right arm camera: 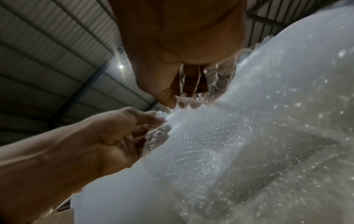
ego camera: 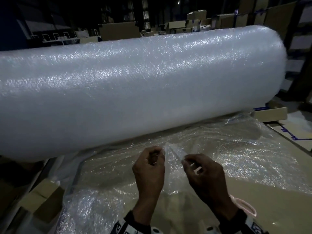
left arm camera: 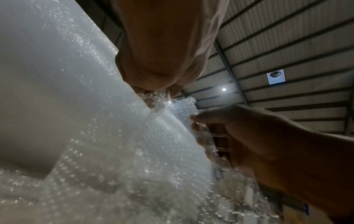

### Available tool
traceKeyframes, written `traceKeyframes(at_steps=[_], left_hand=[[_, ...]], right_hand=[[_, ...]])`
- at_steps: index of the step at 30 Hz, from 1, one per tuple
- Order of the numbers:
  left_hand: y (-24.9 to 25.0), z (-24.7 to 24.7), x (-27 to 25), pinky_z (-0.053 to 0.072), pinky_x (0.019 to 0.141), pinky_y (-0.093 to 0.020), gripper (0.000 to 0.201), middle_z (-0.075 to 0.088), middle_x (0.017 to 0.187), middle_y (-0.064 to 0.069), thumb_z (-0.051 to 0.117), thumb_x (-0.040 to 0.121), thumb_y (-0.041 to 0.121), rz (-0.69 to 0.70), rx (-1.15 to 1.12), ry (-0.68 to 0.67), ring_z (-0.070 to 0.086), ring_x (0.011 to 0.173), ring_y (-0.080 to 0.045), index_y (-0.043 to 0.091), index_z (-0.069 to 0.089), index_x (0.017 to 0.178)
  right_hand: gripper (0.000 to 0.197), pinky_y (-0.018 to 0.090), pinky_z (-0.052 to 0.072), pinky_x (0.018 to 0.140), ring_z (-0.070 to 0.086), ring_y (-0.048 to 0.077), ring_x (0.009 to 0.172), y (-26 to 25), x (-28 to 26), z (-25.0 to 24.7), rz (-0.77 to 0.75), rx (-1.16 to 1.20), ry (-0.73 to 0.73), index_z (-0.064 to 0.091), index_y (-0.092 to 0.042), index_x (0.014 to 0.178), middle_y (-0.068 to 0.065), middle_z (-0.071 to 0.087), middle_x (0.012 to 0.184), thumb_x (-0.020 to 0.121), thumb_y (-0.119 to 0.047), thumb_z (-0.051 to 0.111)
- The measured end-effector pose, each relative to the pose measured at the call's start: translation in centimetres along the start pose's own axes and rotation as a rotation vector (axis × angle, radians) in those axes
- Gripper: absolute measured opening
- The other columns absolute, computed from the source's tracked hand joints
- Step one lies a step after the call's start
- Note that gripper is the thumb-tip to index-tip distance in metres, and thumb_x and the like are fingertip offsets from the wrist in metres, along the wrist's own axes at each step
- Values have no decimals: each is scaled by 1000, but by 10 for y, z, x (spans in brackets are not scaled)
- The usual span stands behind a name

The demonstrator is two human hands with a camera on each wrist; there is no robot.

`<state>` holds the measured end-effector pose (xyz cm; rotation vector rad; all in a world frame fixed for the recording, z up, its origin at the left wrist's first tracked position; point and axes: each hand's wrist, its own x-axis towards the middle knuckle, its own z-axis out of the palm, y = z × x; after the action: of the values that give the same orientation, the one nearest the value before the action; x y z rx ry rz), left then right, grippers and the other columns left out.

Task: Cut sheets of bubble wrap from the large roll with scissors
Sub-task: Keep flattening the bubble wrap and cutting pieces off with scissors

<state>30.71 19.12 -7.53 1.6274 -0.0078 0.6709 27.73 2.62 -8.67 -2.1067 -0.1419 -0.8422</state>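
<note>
Loose bubble wrap sheet [ego camera: 211,154] lies spread on flattened cardboard [ego camera: 278,166] near the person, running back under the large roll [ego camera: 135,85] that spans the far side from left to right. The film looks light, limp and slick; it will likely crumple rather than hold a line, so take it at a raised fold and keep it taut. Left hand [ego camera: 149,163] and right hand [ego camera: 202,171] each pinch that fold, close together. Pink-handled scissors [ego camera: 244,206] lie at near right, unheld. Boxes [ego camera: 194,19] stand far behind.
</note>
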Motion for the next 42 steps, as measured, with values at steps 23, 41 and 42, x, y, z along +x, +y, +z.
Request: traceKeyframes(at_steps=[23, 41, 42], left_hand=[[6, -12, -31, 65, 85, -40, 33, 81, 96, 1, 91, 78, 11, -214, -212, -33, 79, 94, -16, 18, 78, 107], [39, -96, 66, 60, 76, -21, 40, 77, 91, -1, 64, 88, -2, -257, -594, -329, 72, 80, -8, 15, 69, 124], [36, -100, 69, 59, 76, -19, 39, 77, 91, 0, 61, 91, -4, -252, -561, -286, 71, 81, -7, 15, 67, 124]], right_hand=[[34, 30, 51, 57, 58, 9, 75, -26, -39, 29, -94, -163, -245, 69, -35, 125, -13, 64, 92, 91, -39, 68], [78, 49, 53, 95, 66, 39, 114, -4, 45, -2, 505, 1102, -740, 56, -7, 144, 26, 69, 123, 75, -12, 91], [70, 46, 58, 87, 71, 37, 105, -7, 45, 0, 512, 1059, -702, 60, -3, 138, 25, 72, 116, 75, -9, 91]])
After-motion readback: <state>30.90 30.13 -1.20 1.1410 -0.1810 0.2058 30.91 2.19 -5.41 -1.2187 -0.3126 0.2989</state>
